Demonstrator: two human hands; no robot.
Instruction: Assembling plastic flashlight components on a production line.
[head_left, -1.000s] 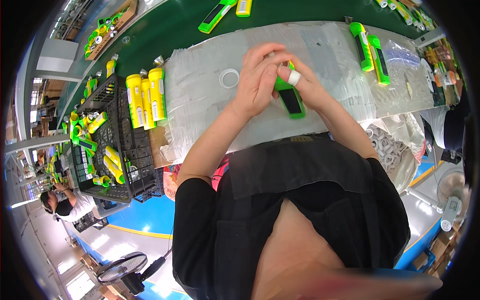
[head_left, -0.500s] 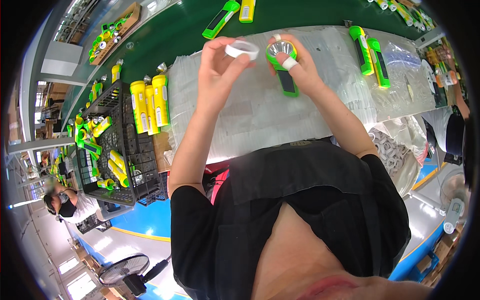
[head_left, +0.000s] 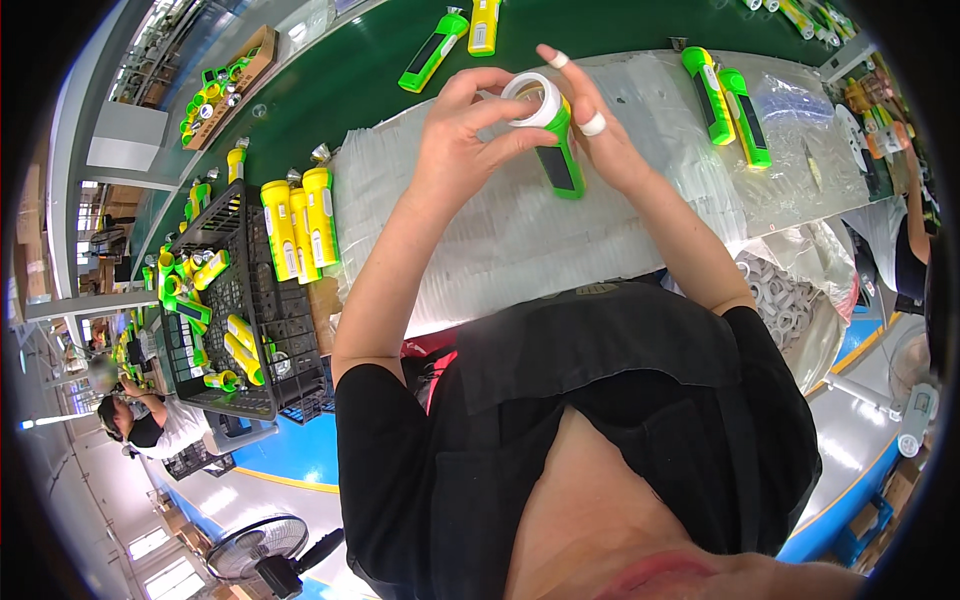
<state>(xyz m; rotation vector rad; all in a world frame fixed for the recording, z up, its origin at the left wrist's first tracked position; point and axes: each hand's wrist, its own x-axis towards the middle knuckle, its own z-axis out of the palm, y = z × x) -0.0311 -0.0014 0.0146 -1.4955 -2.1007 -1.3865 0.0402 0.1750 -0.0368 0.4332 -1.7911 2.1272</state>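
Note:
My left hand [head_left: 462, 135] grips a white plastic ring [head_left: 544, 112] by its rim, fingers and thumb closed round one side. The ring sits at the head end of a green and yellow flashlight [head_left: 564, 172], which tilts with its dark panel toward me. Whether the ring is fully seated cannot be made out. My right hand [head_left: 612, 150] bears the flashlight against its palm side. Its taped index finger and thumb are lifted off the head; its other fingers are mostly hidden behind the flashlight.
Three yellow flashlights [head_left: 299, 225] stand at the left, beside a black crate [head_left: 250, 285] holding more. Two flashlights [head_left: 726, 110] lie to the right; two more [head_left: 436, 52] lie at the far side. White rings [head_left: 785, 300] fill a bag at lower right. Co-workers sit at both sides.
My left hand has moved right, bringing the white ring onto the flashlight's head. My right thumb and index finger have lifted away from the head.

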